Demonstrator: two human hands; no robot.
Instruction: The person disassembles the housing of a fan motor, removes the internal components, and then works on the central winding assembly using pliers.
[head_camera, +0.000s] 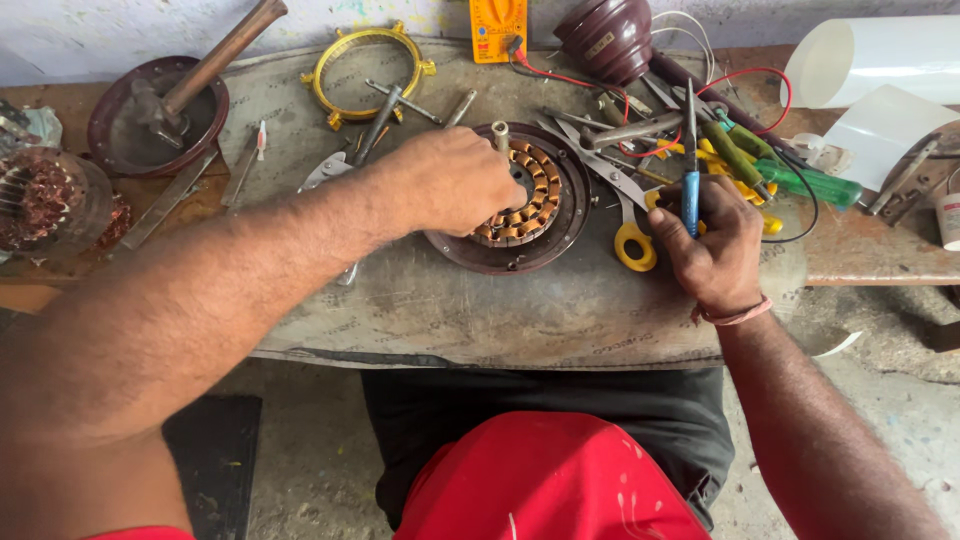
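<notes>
Now: left hand (455, 180) apparently grips stator (525, 195) | right hand (705, 240) fingers closed on blue-handled tool (690, 195)

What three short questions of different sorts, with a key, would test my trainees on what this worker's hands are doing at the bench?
1. True or false: the left hand rests on the round motor stator with copper windings.
2. What does the right hand hold?
A. a hammer
B. a blue-handled tool
C. the yellow meter
3. What colour are the handles of the scissors lying between the hands?

Key
1. True
2. B
3. Yellow
</notes>
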